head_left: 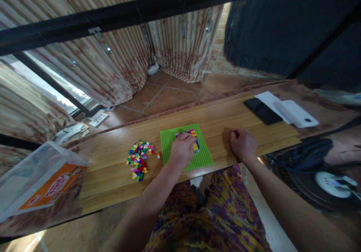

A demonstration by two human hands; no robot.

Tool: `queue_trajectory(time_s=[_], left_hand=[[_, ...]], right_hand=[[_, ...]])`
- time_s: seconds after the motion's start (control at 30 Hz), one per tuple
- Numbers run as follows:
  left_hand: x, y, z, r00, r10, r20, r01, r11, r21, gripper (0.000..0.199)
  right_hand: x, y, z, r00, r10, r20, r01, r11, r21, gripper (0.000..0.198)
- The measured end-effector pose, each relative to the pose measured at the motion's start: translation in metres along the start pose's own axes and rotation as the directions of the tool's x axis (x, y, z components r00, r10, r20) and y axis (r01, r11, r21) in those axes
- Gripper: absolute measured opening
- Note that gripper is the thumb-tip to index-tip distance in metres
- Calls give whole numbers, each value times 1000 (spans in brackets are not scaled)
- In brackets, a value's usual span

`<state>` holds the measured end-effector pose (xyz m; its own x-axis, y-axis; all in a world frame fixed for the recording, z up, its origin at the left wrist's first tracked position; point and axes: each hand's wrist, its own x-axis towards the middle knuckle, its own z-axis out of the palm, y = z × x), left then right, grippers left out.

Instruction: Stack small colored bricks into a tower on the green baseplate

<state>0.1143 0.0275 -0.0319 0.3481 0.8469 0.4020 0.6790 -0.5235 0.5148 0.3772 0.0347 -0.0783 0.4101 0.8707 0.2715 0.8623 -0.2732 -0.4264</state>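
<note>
My left hand [182, 148] is over the green studded baseplate [204, 158], its fingers drawn together and bent down onto a patch of colourful toy bricks [195, 145]. The patch shows yellow, purple, red, pink and blue pieces along its right and top edges; my hand covers the rest. Whatever the fingertips may pinch is hidden. To the right of the plate, my right hand [244, 143] rests on the wooden board in a loose fist, with nothing visible in it. A heap of loose toy bricks [138, 158] lies left of the plate, and a small white and orange piece [158, 155] sits between them.
A wooden board [109, 169] spans the work area. Toward its right end lie a black phone [263, 110], a white sheet [267, 97] and a white flat object [299, 113]. A clear plastic tub [42, 162] with an orange label stands at the left. Curtains [180, 45] hang beyond.
</note>
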Motion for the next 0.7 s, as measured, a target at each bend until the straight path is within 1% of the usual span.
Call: queue_trajectory(time_s=[0.13,0.27,0.4,0.53,0.7], left_hand=[[-2,0,1,999,38,14,-39,997,68,26],[-3,4,-1,995,47,87,-61,983,171,27],[-3,9,-2,989,25,147,-62,966,252,27],[-3,11,-1,991,1,134,-38,960,278,27],[-8,10,2,998,28,54,-42,958,285,26]], right_hand=[[0,1,1,1000,10,4,-10,1000,10,35],[0,0,1,1000,18,9,-18,1000,12,35],[0,0,1,1000,18,18,-19,1000,8,35],[0,0,1,1000,14,16,-14,1000,-5,36],[0,1,1,1000,-4,7,4,1000,-6,35]])
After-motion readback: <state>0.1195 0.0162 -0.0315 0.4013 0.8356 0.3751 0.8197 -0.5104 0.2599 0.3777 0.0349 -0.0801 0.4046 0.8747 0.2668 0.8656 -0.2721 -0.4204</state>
